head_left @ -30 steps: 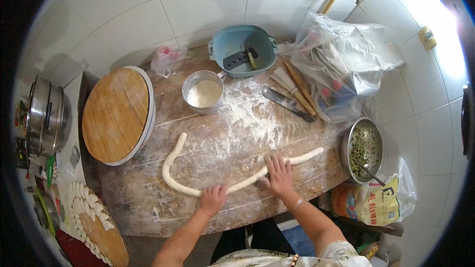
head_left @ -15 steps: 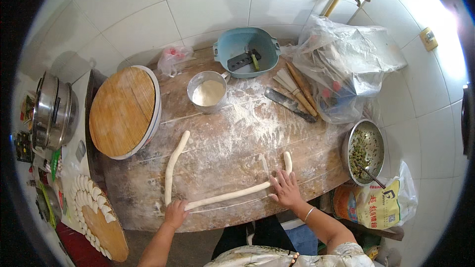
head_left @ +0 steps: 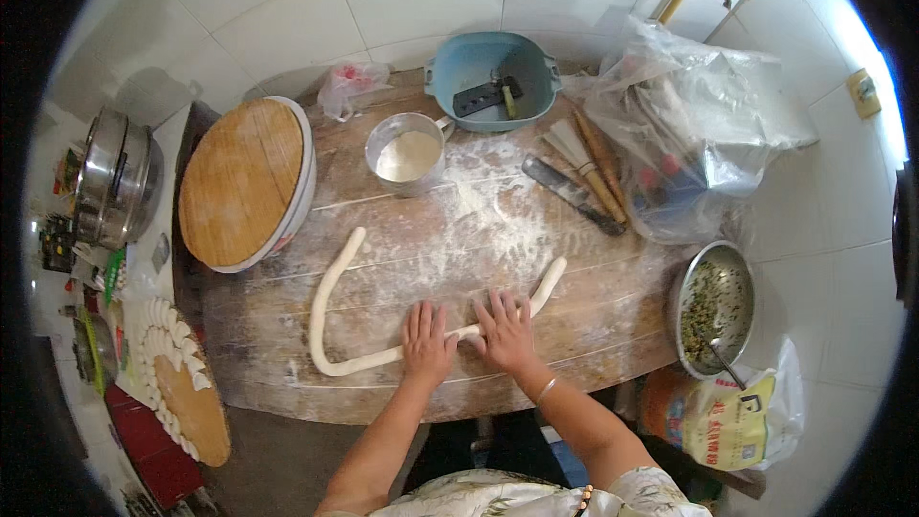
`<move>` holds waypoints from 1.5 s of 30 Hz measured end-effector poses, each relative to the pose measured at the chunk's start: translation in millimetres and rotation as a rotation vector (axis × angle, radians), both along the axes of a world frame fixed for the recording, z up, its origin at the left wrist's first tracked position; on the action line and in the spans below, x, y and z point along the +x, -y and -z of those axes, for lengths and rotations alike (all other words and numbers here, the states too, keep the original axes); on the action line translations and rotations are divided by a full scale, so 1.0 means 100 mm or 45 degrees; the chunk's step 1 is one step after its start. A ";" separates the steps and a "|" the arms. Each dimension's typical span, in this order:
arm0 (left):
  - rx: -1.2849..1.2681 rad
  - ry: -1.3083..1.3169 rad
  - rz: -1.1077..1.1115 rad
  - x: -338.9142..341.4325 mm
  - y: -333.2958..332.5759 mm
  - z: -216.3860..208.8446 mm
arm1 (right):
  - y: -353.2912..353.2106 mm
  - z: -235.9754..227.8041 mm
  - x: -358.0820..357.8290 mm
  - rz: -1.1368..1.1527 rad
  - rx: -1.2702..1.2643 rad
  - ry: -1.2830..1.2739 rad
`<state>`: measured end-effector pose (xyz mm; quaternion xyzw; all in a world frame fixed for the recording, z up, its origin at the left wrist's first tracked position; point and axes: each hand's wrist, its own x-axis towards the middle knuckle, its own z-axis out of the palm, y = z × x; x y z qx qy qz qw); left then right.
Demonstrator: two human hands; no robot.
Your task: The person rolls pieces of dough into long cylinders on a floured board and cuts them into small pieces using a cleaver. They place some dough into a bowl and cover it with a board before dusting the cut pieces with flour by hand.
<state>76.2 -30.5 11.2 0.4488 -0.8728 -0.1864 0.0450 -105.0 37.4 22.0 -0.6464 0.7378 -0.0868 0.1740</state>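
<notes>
Both hands drawn together since earlier, left hand [head_left: 426, 343] and right hand [head_left: 504, 333] flat, grip wide, on dough rope [head_left: 335, 287]

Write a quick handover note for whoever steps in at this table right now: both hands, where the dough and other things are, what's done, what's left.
Left hand: flat, palm down on the dough rope.
Right hand: flat on the same rope, just beside the left.
The rope lies in a U on the floured wooden table, one end up near the flour cup, the other to the right of the hands.
Done: dough is already a long rope; finished dumplings sit on a round board at lower left.
Left: rope is uncut. Filling bowl waits at right; knife above.
</notes>
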 end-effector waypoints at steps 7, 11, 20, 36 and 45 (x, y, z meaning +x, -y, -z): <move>0.164 0.247 0.188 0.44 -0.78 -0.05 | -0.68 -0.14 -0.49 -0.194 0.068 -0.032; -0.052 0.317 -0.358 -0.15 0.13 -0.01 | 0.43 -0.03 -0.63 0.174 -0.035 -0.049; 0.111 0.331 -0.071 0.66 -0.53 0.03 | -1.02 -0.05 -1.15 0.164 0.117 -0.057; 0.134 0.319 -0.187 0.65 -0.13 -0.10 | -0.90 0.09 -1.56 0.247 0.023 -0.100; 0.080 0.242 -0.351 0.31 0.28 -0.09 | 0.11 0.12 -2.06 0.133 -0.167 -0.195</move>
